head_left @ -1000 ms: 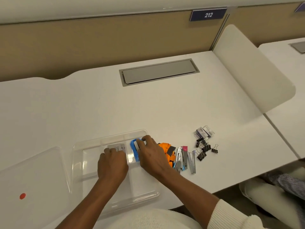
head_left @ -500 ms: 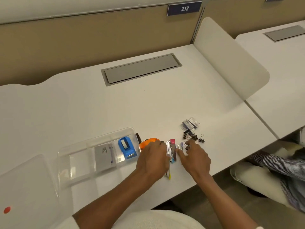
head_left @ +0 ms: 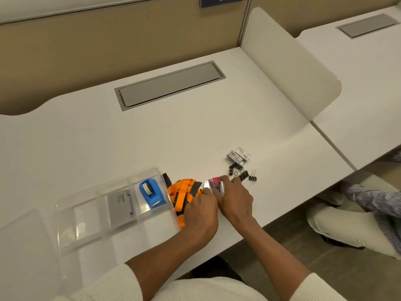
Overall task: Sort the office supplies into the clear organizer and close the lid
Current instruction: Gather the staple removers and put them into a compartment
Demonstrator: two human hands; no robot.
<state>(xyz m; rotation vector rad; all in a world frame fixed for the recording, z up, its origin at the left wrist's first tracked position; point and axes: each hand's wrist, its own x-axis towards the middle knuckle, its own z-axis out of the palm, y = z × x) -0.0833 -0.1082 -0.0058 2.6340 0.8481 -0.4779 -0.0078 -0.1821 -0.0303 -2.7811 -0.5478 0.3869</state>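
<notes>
Metal staplers (head_left: 213, 186) lie bunched under both hands – left hand (head_left: 201, 211) and right hand (head_left: 235, 199) curl over them (grip hidden); better lift them together, level, leftward into the organizer (head_left: 71, 205).

A dark blue sign (head_left: 222, 1) on the tan partition wall (head_left: 108, 40) behind the desk carries the white number "212", its upper part cut off by the frame edge. Well in front of that sign, inside the clear organizer (head_left: 91, 192), a grey card (head_left: 120, 206) bears a small dark printed word that seems to read "comlin"; smaller lines beside it are too fine to read.
</notes>
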